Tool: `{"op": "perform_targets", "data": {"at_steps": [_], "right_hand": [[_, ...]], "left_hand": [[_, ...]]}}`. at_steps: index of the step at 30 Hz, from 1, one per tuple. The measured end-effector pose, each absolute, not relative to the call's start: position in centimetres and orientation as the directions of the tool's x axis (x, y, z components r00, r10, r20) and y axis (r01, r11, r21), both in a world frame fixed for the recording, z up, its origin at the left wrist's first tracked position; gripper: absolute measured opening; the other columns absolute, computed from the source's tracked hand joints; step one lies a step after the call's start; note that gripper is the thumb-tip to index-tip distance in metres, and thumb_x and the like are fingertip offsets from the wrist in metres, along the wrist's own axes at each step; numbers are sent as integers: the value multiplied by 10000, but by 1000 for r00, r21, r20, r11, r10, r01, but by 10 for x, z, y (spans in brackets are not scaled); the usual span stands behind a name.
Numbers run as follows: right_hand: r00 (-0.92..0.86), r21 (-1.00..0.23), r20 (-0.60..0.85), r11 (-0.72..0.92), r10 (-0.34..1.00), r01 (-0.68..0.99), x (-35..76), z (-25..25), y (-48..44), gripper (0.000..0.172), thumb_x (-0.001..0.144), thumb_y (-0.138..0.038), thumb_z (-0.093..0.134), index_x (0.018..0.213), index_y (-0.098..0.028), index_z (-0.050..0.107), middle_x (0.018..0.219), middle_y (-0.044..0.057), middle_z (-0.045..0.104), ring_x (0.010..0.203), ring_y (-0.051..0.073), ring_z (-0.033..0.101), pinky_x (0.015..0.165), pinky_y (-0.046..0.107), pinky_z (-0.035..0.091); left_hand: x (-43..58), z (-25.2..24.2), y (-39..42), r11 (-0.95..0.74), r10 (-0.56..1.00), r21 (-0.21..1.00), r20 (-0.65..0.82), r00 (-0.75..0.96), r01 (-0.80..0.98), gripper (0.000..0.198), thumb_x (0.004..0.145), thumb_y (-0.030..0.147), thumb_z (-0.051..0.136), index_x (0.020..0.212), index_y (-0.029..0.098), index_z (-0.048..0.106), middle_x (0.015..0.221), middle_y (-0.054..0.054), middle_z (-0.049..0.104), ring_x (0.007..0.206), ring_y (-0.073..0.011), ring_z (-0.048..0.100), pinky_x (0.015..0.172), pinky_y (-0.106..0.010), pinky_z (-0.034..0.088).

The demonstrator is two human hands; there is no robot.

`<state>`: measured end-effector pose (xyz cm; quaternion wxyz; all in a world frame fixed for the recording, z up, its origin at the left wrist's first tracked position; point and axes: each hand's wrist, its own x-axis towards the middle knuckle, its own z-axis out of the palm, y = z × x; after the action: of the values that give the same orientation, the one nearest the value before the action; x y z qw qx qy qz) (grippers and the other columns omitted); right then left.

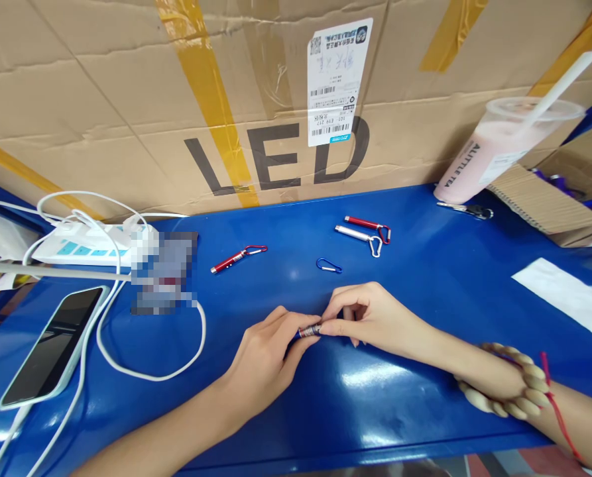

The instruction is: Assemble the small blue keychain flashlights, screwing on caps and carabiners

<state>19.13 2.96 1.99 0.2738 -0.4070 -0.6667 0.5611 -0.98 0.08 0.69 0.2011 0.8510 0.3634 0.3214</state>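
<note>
Both my hands rest low on the blue table and meet over one small pen-shaped keychain light. My left hand wraps its body, and my right hand pinches its end between thumb and fingers. Only a short red and silver section shows between them. Beyond my hands lie a loose blue carabiner clip, a red keychain light with its clip, and a red light beside a silver one.
A large cardboard box marked LED walls off the back. At the left are a white power strip, white cables and a phone. At the right stand a pink drink cup with a straw, scissors, an open carton and white paper.
</note>
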Motion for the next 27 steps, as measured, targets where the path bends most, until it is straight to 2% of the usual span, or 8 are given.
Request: {"op": "perform_targets", "data": {"at_steps": [5,9,13,17,21,24,27], "right_hand": [[-499,-929,14,195,866,313,192,19,30,198,797,-328,682,753,-138,716,704,5,598,479,24,494,441,134,371],[-506,-909,63,259,860,326,192,18,30,160,799,-294,686,741,-147,714,696,-4,601,498,26,488,462,143,364],[-494,-905,103,288,864,314,192,16,32,161,804,-294,680,740,-150,711,685,-11,601,486,26,489,464,150,360],[-474,-913,99,270,875,307,193,13,33,182,792,-316,690,724,-149,706,676,-18,600,452,18,485,458,152,364],[-500,-929,49,223,865,295,193,11,34,141,775,-275,704,709,-150,702,677,-27,602,432,18,496,448,152,367],[-539,-893,43,274,841,357,194,10,32,111,790,-242,691,708,-168,702,690,-41,602,457,15,509,464,146,360],[-614,-809,93,419,784,413,195,10,30,158,863,-188,604,731,-182,691,725,-55,614,504,9,518,514,135,367]], "left_hand": [[-11,8,2,-608,777,577,292,557,545,118,956,205,450,1044,189,527,896,-3,639,768,-139,556,676,-239,457],[-11,6,3,-580,787,604,242,567,547,134,963,215,425,1053,194,521,927,-10,637,799,-158,531,699,-256,456],[-9,5,4,-553,800,650,241,549,521,138,964,213,419,1066,196,511,952,-19,619,834,-162,508,740,-255,448],[-9,7,5,-503,808,699,170,564,509,179,973,183,346,1048,185,509,914,-34,572,843,-155,511,746,-244,451],[-10,8,4,-472,799,723,108,592,506,183,955,169,313,987,182,493,850,-30,529,753,-145,538,691,-248,463],[-9,7,4,-501,784,711,131,607,494,149,938,153,319,867,189,445,802,-21,528,718,-146,552,680,-254,463],[-9,4,4,-551,767,686,191,613,476,147,930,128,328,838,193,422,781,-14,530,715,-144,563,682,-248,462]]}}
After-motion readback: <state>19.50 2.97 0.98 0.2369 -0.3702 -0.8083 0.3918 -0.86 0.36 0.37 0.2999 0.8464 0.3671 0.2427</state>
